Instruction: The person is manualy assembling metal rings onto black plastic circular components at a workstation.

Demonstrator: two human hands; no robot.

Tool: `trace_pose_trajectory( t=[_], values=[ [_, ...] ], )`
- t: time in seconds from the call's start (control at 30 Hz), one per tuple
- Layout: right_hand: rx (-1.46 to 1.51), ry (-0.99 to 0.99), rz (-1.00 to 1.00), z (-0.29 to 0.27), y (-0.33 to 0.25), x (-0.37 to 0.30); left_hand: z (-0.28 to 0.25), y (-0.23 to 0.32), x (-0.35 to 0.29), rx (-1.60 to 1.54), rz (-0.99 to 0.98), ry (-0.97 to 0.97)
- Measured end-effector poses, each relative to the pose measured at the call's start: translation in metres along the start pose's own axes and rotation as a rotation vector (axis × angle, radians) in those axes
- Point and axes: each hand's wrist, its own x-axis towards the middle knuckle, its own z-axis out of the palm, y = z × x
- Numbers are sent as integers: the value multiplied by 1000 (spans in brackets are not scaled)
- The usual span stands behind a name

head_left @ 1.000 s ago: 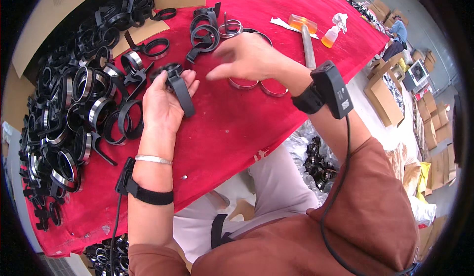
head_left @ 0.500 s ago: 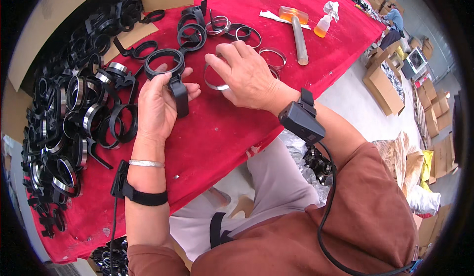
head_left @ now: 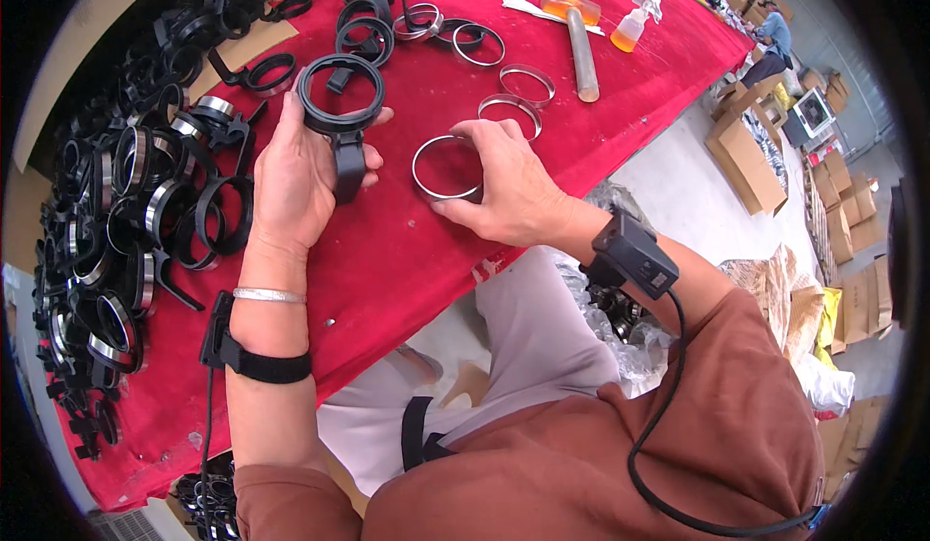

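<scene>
My left hand (head_left: 302,168) is closed round a black plastic ring with a bracket (head_left: 349,158); its round opening faces up. To its right my right hand (head_left: 509,181) grips a thin silver metal ring (head_left: 418,175) by its right side, between thumb and fingers. The two rings are apart, with red cloth between them. Beyond my right hand two more silver rings (head_left: 528,68) lie on the cloth, close together. Farther off, several black rings with brackets (head_left: 366,41) and silver rings sit in a loose group.
A heap of black and silver ring parts (head_left: 136,221) fills the left of the red-covered table (head_left: 387,260). At the far right lie a mallet (head_left: 582,57) with an orange head and a spray bottle (head_left: 630,30) of orange liquid. Cardboard boxes (head_left: 751,163) stand on the floor; a person (head_left: 772,32) is far back.
My right hand has turned and moved nearer, now holding the silver ring out in plain sight. My left hand has shifted slightly left and up with the black ring bracket.
</scene>
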Motion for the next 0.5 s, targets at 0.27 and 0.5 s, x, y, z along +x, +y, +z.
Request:
trace_pose_trajectory(
  t=[0.27,0.5],
  values=[
    [-87,-499,-140,-52,5,41,-1,-2,-1,5,-13,-54],
    [-158,-714,-213,-47,-14,65,-3,-2,2,-31,-38,-68]
  ],
)
